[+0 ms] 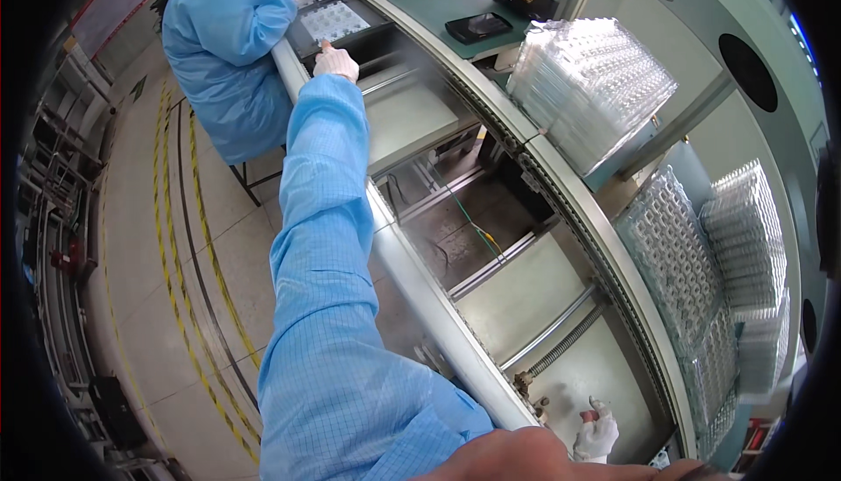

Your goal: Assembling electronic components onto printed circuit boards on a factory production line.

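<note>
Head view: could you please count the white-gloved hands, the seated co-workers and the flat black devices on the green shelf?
Gloved hands: 2 (left hand, right hand)
Co-worker: 1
Black device: 1
Total: 4

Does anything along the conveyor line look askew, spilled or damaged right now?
Nothing is spilled or broken. The stack of clear trays on the upper shelf sits tilted and fanned, not squared. The left hand rests on the black tray; the right hand lies low by the conveyor.
</note>
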`<state>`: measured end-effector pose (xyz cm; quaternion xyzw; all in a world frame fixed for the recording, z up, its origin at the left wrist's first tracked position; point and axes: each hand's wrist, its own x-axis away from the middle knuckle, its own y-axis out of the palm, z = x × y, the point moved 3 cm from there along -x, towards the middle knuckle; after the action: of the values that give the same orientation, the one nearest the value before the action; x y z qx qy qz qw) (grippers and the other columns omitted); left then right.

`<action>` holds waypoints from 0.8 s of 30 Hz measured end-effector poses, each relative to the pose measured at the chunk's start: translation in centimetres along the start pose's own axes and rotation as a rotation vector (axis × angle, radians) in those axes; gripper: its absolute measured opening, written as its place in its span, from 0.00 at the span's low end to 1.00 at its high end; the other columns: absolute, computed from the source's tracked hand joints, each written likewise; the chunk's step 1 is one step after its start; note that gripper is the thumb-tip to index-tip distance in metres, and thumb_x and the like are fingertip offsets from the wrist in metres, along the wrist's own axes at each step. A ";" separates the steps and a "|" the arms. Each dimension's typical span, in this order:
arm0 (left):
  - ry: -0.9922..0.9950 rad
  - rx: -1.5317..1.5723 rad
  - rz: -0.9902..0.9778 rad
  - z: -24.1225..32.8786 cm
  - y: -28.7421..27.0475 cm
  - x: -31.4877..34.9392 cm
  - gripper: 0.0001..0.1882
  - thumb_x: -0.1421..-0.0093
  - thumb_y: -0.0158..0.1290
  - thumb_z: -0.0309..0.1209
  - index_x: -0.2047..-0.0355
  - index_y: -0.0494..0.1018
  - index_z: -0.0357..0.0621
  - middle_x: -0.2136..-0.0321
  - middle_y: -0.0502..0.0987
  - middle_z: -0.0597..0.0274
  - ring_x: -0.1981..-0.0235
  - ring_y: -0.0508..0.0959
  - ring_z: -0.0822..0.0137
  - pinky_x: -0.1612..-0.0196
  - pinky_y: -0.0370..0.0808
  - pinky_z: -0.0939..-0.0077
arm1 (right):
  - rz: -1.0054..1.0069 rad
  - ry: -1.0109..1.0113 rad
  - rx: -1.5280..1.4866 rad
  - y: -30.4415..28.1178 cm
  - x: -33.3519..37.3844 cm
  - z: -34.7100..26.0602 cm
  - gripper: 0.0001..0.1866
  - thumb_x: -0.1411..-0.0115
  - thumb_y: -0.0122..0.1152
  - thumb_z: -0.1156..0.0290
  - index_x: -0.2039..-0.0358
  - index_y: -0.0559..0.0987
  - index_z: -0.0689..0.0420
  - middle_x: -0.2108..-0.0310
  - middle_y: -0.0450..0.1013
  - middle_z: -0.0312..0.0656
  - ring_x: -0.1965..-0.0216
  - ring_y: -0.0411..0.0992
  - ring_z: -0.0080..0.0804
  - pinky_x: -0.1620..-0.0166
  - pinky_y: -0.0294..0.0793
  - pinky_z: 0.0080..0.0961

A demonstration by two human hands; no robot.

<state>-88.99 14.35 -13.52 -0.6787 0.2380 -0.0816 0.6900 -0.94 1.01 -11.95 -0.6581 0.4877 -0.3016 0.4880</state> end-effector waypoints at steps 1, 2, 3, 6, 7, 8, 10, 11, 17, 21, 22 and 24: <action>-0.029 0.016 0.025 -3.2 0.6 -1.7 0.19 0.39 0.49 0.34 0.55 0.81 0.36 0.40 0.71 0.46 0.49 0.80 0.54 0.45 0.75 0.65 | -0.010 -0.024 -0.020 0.3 -0.4 -0.3 0.16 0.44 0.61 0.77 0.54 0.80 0.54 0.75 0.80 0.40 0.72 0.75 0.43 0.63 0.74 0.37; 0.227 -0.242 -0.116 0.0 0.8 -1.2 0.21 0.38 0.49 0.35 0.51 0.78 0.34 0.43 0.74 0.46 0.49 0.80 0.55 0.46 0.76 0.64 | -0.012 0.055 -0.008 0.1 -0.1 -0.5 0.16 0.44 0.60 0.77 0.54 0.80 0.54 0.75 0.80 0.40 0.72 0.76 0.43 0.63 0.74 0.36; 0.489 -0.502 -0.242 2.9 0.9 -0.4 0.24 0.38 0.49 0.36 0.46 0.75 0.32 0.46 0.77 0.46 0.48 0.80 0.57 0.47 0.76 0.63 | -0.013 0.134 0.003 -0.1 0.3 -0.6 0.15 0.44 0.60 0.78 0.55 0.81 0.54 0.75 0.80 0.40 0.72 0.76 0.42 0.63 0.74 0.36; -0.038 0.199 -0.075 0.9 3.1 -1.4 0.31 0.36 0.49 0.37 0.36 0.63 0.30 0.51 0.80 0.48 0.48 0.81 0.60 0.48 0.77 0.61 | -0.019 0.083 0.018 0.0 0.2 -0.1 0.14 0.44 0.60 0.77 0.55 0.81 0.54 0.75 0.80 0.40 0.72 0.76 0.42 0.63 0.74 0.35; -0.072 0.166 -0.039 -2.4 3.2 -2.6 0.31 0.36 0.49 0.37 0.36 0.63 0.30 0.51 0.80 0.48 0.48 0.81 0.60 0.48 0.77 0.61 | -0.027 0.045 -0.026 0.2 -0.1 -0.1 0.14 0.44 0.60 0.77 0.55 0.81 0.54 0.75 0.80 0.40 0.72 0.76 0.42 0.63 0.74 0.35; -0.036 -0.002 -0.036 -6.5 2.6 -3.6 0.34 0.36 0.48 0.37 0.33 0.56 0.30 0.50 0.80 0.47 0.49 0.81 0.59 0.48 0.77 0.60 | -0.055 -0.019 -0.110 0.4 -0.6 -0.4 0.14 0.43 0.60 0.76 0.56 0.81 0.54 0.75 0.80 0.40 0.72 0.77 0.41 0.64 0.75 0.35; 0.141 -0.205 -0.152 -2.0 2.7 -1.3 0.31 0.35 0.48 0.37 0.35 0.62 0.33 0.48 0.79 0.48 0.50 0.82 0.57 0.48 0.77 0.58 | -0.053 0.003 -0.120 -0.2 -0.1 -0.8 0.13 0.43 0.60 0.76 0.56 0.81 0.54 0.76 0.80 0.40 0.72 0.77 0.41 0.64 0.75 0.35; 0.154 -0.202 -0.151 -0.7 2.4 0.6 0.31 0.35 0.48 0.37 0.35 0.62 0.33 0.48 0.79 0.48 0.50 0.82 0.57 0.48 0.77 0.58 | -0.075 0.041 -0.172 0.0 -0.1 -0.7 0.13 0.44 0.61 0.75 0.56 0.81 0.54 0.74 0.80 0.42 0.70 0.77 0.43 0.63 0.75 0.36; 0.622 -0.073 0.074 0.9 -6.2 16.6 0.10 0.42 0.49 0.30 0.69 0.78 0.38 0.61 0.77 0.36 0.61 0.82 0.43 0.57 0.80 0.57 | -0.085 -0.015 -0.251 -1.3 0.1 0.0 0.15 0.44 0.63 0.75 0.55 0.82 0.52 0.72 0.80 0.42 0.70 0.77 0.42 0.63 0.75 0.36; 0.873 0.132 0.142 3.3 -8.9 25.9 0.06 0.43 0.53 0.33 0.72 0.75 0.44 0.61 0.77 0.43 0.60 0.79 0.44 0.58 0.78 0.54 | -0.128 -0.066 -0.192 -1.2 -0.4 1.7 0.15 0.43 0.62 0.74 0.54 0.81 0.51 0.70 0.80 0.42 0.68 0.77 0.45 0.61 0.75 0.40; 0.890 0.175 0.119 3.6 -11.2 29.0 0.06 0.43 0.54 0.33 0.70 0.75 0.44 0.62 0.76 0.43 0.60 0.79 0.44 0.57 0.77 0.53 | -0.120 -0.129 -0.157 -1.2 -0.4 2.2 0.15 0.43 0.62 0.73 0.55 0.81 0.51 0.70 0.80 0.42 0.67 0.77 0.46 0.60 0.75 0.41; 0.940 0.259 0.065 3.8 -14.0 34.3 0.08 0.43 0.57 0.34 0.66 0.75 0.44 0.62 0.75 0.44 0.58 0.78 0.45 0.56 0.76 0.53 | -0.099 -0.161 -0.178 -1.9 -0.9 2.7 0.14 0.42 0.62 0.74 0.54 0.82 0.50 0.70 0.80 0.44 0.68 0.77 0.47 0.62 0.75 0.40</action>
<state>-54.38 1.93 -7.47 -0.4691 0.5326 -0.3866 0.5889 1.74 2.89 -11.03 -0.7441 0.4390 -0.2270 0.4496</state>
